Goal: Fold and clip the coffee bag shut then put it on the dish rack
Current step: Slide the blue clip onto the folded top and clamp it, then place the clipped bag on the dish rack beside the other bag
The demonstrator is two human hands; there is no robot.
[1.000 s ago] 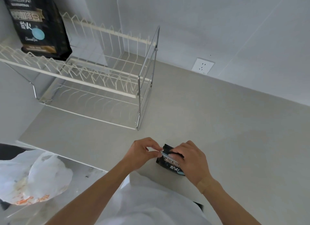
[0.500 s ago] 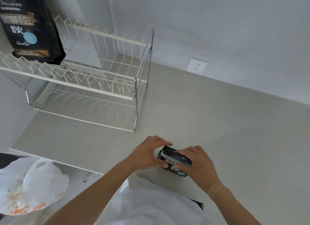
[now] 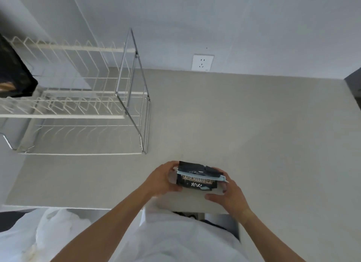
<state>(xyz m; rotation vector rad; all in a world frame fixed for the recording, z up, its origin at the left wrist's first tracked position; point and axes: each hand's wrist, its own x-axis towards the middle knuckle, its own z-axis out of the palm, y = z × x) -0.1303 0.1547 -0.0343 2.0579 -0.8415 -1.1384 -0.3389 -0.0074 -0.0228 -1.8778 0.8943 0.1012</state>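
Observation:
A small black coffee bag point(image 3: 196, 181) stands on the grey counter near its front edge, its top folded over under a pale blue clip point(image 3: 203, 174). My left hand point(image 3: 162, 180) grips the bag's left side. My right hand point(image 3: 228, 193) is at its right side, fingers spread around the clip's end and the bag's lower corner. The white wire dish rack point(image 3: 78, 105) with a chrome end frame stands at the far left, well apart from the bag.
A second, larger black coffee bag point(image 3: 13, 74) rests on the rack's upper tier at the left edge. A white wall socket point(image 3: 202, 62) is behind the counter point(image 3: 254, 134). A white plastic bag point(image 3: 39, 236) lies below the counter's front edge, lower left.
The view has swung right, so the rack shifted left. My hands moved from pinching the bag's top to its sides, and the blue clip now shows across the fold.

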